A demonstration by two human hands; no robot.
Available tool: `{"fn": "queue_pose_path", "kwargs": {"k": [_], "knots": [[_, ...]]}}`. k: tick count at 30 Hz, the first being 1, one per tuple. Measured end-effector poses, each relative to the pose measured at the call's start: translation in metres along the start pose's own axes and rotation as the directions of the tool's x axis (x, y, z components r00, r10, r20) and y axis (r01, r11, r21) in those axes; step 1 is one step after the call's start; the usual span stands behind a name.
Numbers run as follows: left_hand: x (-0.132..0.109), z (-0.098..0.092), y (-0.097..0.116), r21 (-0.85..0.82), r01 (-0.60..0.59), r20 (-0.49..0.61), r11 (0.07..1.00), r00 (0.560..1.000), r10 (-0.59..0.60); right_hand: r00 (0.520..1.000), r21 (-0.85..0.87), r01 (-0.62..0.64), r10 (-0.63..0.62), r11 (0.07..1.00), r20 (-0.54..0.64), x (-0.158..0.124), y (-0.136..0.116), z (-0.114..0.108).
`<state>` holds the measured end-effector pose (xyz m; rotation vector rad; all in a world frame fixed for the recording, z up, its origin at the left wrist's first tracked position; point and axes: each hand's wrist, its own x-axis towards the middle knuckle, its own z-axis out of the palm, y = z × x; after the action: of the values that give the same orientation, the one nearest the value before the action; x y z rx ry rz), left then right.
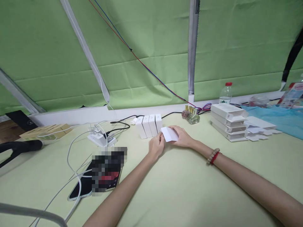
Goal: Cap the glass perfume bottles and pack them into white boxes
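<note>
A small white paper box (pixel 169 134) is held just above the table, one pale flat face showing. My right hand (pixel 181 136) is wrapped round its right side and back. At the box's left edge, my left hand (pixel 156 146) is closed, with thumb and fingers pinched against it. Directly behind my hands stands a row of several upright white boxes (pixel 147 126), close together. Part of the held box is hidden by my fingers, so I cannot tell whether its end flaps are open.
Stacked white cartons (pixel 228 121) and flattened ones (pixel 260 126) lie right, beside blue cloth (pixel 279 116). Small glass bottles (pixel 191 116) with gold tops and a red-capped bottle (pixel 225 94) stand behind. Left are a power strip (pixel 100 138), cables, a tablet (pixel 82 186) and yellow boxes (pixel 47 130).
</note>
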<state>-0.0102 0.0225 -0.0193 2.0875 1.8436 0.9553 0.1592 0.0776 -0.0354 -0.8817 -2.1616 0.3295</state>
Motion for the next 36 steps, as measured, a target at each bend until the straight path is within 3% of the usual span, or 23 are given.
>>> {"fn": "queue_pose_path", "kwargs": {"k": [3, 5, 9, 13, 21, 24, 26, 30, 33, 36], "knots": [[0.002, 0.001, 0.0, 0.054, 0.012, 0.02, 0.998, 1.0, -0.013, 0.992, 0.013, -0.061, 0.062, 0.998, -0.111, -0.003, -0.001, 0.006], [0.004, 0.002, -0.002, 0.08, -0.005, 0.05, 0.997, 0.999, 0.001, 0.988, -0.013, -0.042, 0.04, 0.999, -0.151, -0.006, -0.003, 0.006], [0.007, 0.004, -0.006, 0.086, -0.066, 0.129, 0.994, 0.99, 0.055, 0.988, -0.086, 0.118, -0.126, 0.989, -0.093, -0.011, -0.011, 0.004], [0.007, 0.006, -0.009, 0.102, -0.094, 0.16, 0.99, 0.984, 0.077, 0.983, -0.094, 0.17, -0.176, 0.981, -0.059, -0.016, -0.018, 0.003], [0.0, 0.004, -0.002, 0.023, -0.144, 0.135, 0.989, 0.981, 0.14, 0.991, -0.044, 0.113, -0.116, 0.993, -0.072, -0.025, -0.024, -0.005], [-0.001, 0.005, 0.0, 0.013, -0.19, 0.114, 0.982, 0.976, 0.187, 0.99, 0.083, 0.076, -0.065, 0.994, -0.126, -0.029, -0.026, -0.008], [-0.002, 0.006, 0.001, 0.014, -0.227, 0.102, 0.974, 0.969, 0.225, 0.978, 0.22, 0.004, 0.042, 0.976, -0.206, -0.03, -0.028, -0.008], [-0.002, 0.007, 0.001, 0.036, -0.261, 0.104, 0.965, 0.961, 0.256, 0.885, 0.526, -0.178, 0.368, 0.832, -0.283, -0.028, -0.032, -0.004], [-0.003, 0.004, 0.001, 0.016, -0.25, 0.083, 0.968, 0.965, 0.248, 0.828, 0.703, -0.317, 0.547, 0.636, -0.122, -0.025, -0.03, -0.001], [-0.003, 0.002, 0.001, -0.01, -0.258, 0.064, 0.966, 0.964, 0.258, 0.808, 0.784, -0.404, 0.585, 0.471, 0.065, -0.024, -0.028, 0.0]]}}
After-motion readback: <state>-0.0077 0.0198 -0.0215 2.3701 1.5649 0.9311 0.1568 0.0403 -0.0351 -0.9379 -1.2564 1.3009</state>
